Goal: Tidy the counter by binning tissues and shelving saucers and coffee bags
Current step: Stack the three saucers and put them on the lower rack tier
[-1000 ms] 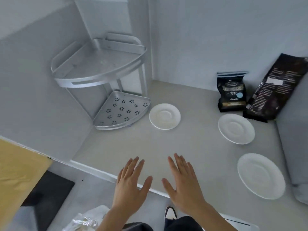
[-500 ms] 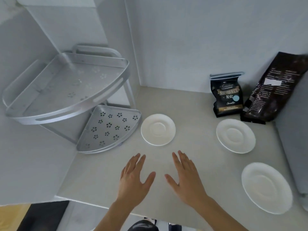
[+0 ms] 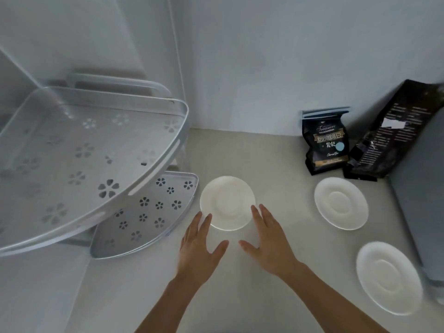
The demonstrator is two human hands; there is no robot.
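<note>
Three white saucers lie on the grey counter: one beside the rack, one in front of the coffee bags, one near the right edge. My left hand and my right hand hover palm down with fingers spread, their fingertips at the near rim of the left saucer, one on each side. Both hands hold nothing. A small black coffee bag stands against the back wall. A larger black coffee bag leans to its right.
A two-tier metal corner rack fills the left side, with an upper shelf and a lower shelf, both perforated with flower holes and bare. A grey appliance blocks the right edge. White walls close the corner behind.
Both hands moved forward over the counter to the left saucer's near rim. The camera came closer, so the rack and saucers look bigger and the floor dropped out of sight.
</note>
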